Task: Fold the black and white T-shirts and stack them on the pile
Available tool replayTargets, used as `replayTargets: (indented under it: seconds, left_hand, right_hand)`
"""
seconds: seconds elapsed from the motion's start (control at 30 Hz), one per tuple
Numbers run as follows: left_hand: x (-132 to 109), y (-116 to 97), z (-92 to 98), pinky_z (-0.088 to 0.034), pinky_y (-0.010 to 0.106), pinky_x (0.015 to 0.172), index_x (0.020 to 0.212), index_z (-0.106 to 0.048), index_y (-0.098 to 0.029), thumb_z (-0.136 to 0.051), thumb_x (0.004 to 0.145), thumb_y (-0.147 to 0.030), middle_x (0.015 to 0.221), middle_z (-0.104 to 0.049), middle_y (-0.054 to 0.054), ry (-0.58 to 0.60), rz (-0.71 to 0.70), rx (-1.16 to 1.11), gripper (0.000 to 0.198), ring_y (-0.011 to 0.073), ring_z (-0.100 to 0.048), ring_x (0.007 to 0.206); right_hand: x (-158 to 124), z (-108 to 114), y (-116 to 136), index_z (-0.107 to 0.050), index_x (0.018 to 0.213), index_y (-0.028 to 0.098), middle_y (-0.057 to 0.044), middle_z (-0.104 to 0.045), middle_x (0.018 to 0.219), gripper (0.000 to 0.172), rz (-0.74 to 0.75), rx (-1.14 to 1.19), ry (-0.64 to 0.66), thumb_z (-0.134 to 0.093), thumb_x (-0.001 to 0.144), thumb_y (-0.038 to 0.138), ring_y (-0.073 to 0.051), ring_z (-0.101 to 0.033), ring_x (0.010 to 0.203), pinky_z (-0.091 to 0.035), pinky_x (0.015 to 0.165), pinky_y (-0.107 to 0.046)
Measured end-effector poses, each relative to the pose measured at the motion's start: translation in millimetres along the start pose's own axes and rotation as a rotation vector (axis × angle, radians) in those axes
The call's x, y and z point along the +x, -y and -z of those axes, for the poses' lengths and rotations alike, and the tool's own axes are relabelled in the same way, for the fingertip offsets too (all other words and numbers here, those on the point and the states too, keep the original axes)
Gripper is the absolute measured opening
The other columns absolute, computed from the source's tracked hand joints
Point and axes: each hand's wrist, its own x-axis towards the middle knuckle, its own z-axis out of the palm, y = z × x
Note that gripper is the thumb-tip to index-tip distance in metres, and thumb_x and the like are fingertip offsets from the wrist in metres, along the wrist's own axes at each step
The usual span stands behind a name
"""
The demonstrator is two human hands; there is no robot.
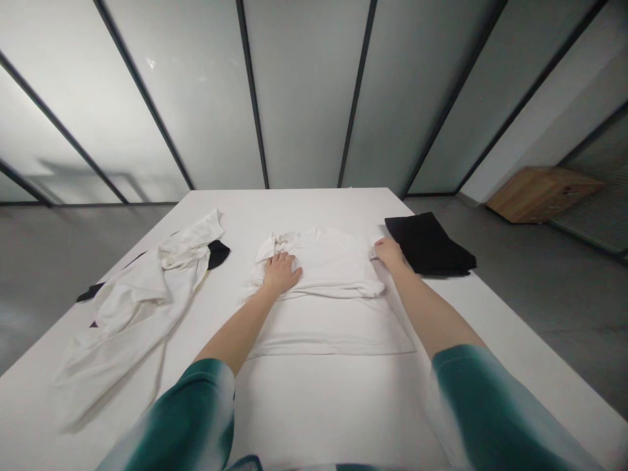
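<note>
A white T-shirt (pixel 333 261) lies on the table in front of me, its upper part doubled over and its straight hem towards me. My left hand (pixel 281 272) rests flat on the shirt's left side, thumb and fingers apart, beside some bunched cloth. At the right edge, my right hand (pixel 389 251) is closed on the shirt's sleeve or side edge; the pinched cloth is mostly hidden by the fingers. Just right of that hand sits a stack of folded black cloth (pixel 429 245).
A loose pile of white clothing (pixel 147 307), with black pieces showing beneath it, covers the left side of the white table (pixel 333 399). Frosted glass panels (pixel 304 98) stand behind the table. A wooden box-like object (pixel 540 193) is on the floor at right.
</note>
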Motion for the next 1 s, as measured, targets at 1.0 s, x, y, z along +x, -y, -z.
replayTargets:
  seconds: [1.0]
  left_hand:
    - [33,29,-1.7,-0.033,0.045,0.112,0.136,-0.053,-0.019,-0.047,0.091,-0.049,0.147,-0.050,0.011,0.044,-0.049,-0.006,0.054,0.0280,-0.044,0.136]
  right_hand:
    - [8,-4,11,-0.055,0.133,0.002,-0.025,-0.056,0.133,0.049,-0.006,-0.203,-0.022,-0.039,0.093,0.026,-0.033,-0.053,0.123,-0.041,0.101,-0.041]
